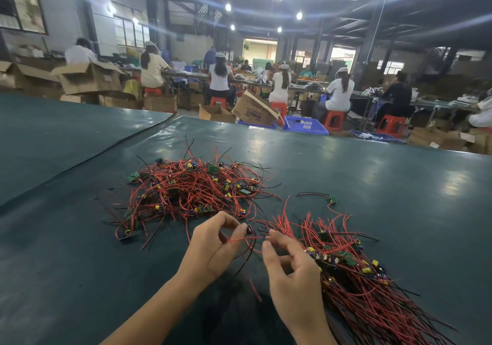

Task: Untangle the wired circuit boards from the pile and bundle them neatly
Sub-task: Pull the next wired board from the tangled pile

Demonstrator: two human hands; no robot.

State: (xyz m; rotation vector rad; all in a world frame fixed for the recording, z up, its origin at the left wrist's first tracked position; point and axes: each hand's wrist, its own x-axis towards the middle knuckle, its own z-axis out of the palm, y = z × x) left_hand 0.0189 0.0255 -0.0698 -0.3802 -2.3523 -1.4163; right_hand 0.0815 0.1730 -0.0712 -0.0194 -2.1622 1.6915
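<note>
Blue plastic makes up the crate (306, 126) on the floor beyond the table's far edge, at one o'clock from the hands; its contents cannot be made out. A shallower blue tray (372, 135) at two o'clock holds small pale pieces. A cardboard box (255, 110) leans tilted at twelve o'clock with its flaps open and its inside hidden. On the dark green table (359, 174) the tangled pile (191, 187) lies at eleven o'clock from the hands: red and black wires looped over one another, with small green boards and yellow and dark components scattered through the mass. At four o'clock lies the bundle (354, 272), its boards gathered near one another and its wires running roughly parallel, fanning toward the near right corner. One stray board (332, 199) with its leads lies apart at one o'clock. The left hand (210, 249) pinches a red wire (246, 238) between thumb and forefinger, beside a dark component at the fingertips. The right hand (292, 272), fingers curled, pinches the same wire's other end, just beside the bundle.
</note>
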